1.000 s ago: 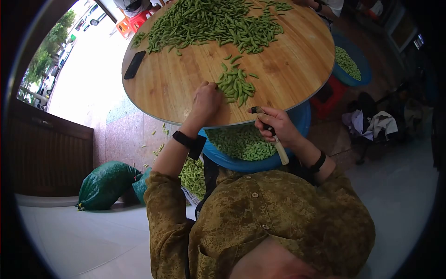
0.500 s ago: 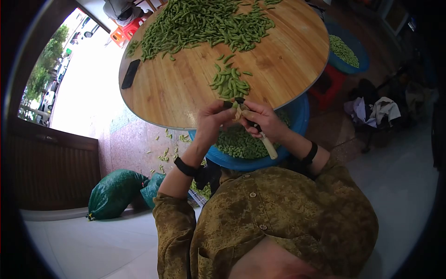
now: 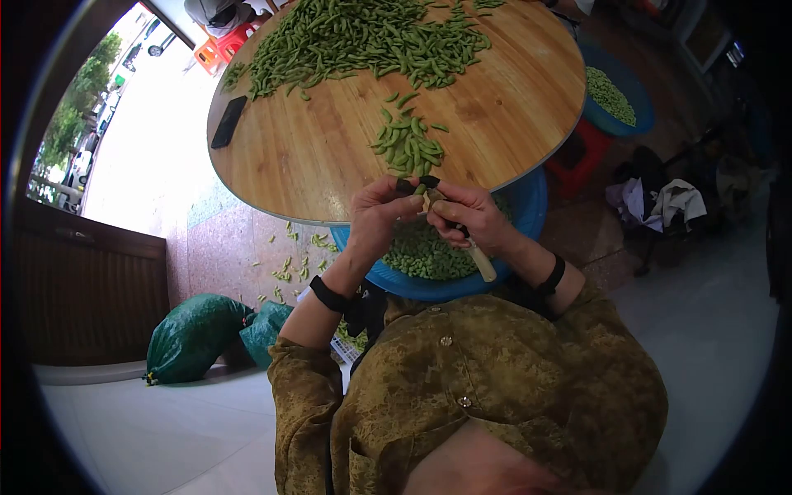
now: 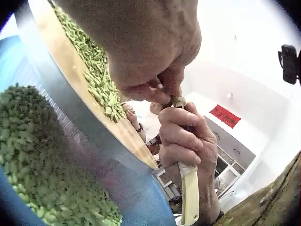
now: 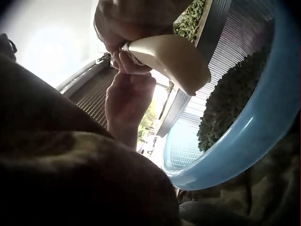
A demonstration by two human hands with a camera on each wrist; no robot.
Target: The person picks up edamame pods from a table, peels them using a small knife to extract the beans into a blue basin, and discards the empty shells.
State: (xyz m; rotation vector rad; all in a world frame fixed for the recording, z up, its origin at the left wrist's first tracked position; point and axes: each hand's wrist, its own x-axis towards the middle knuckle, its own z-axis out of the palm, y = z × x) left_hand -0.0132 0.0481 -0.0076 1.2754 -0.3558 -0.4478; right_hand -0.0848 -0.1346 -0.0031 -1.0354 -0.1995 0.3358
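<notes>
My left hand [image 3: 379,213] pinches a green bean pod [image 3: 420,189] between thumb and fingers, right at the fingertips of my right hand [image 3: 476,216]. Curled fingers of the right hand grip a tool with a cream handle [image 4: 189,195], which sticks out below the fist; its working end is mostly hidden by the fingers. Dark covers show on some fingertips. Both hands meet at the near edge of the round wooden table [image 3: 280,165], above a blue tub [image 3: 396,285] of shelled green beans [image 3: 433,257]. A small heap of pods [image 3: 410,147] lies just beyond the hands.
A large pile of pods [image 3: 346,45] covers the table's far side, and a black phone [image 3: 228,122] lies at its left. Green sacks [image 3: 198,337] stand on the floor. Another blue tub [image 3: 634,103] with beans sits at right, near a red stool [image 3: 584,153].
The left hand has come from the small heap back to the right hand with a pod. The right hand has shifted slightly toward it; over the last half second both hardly move.
</notes>
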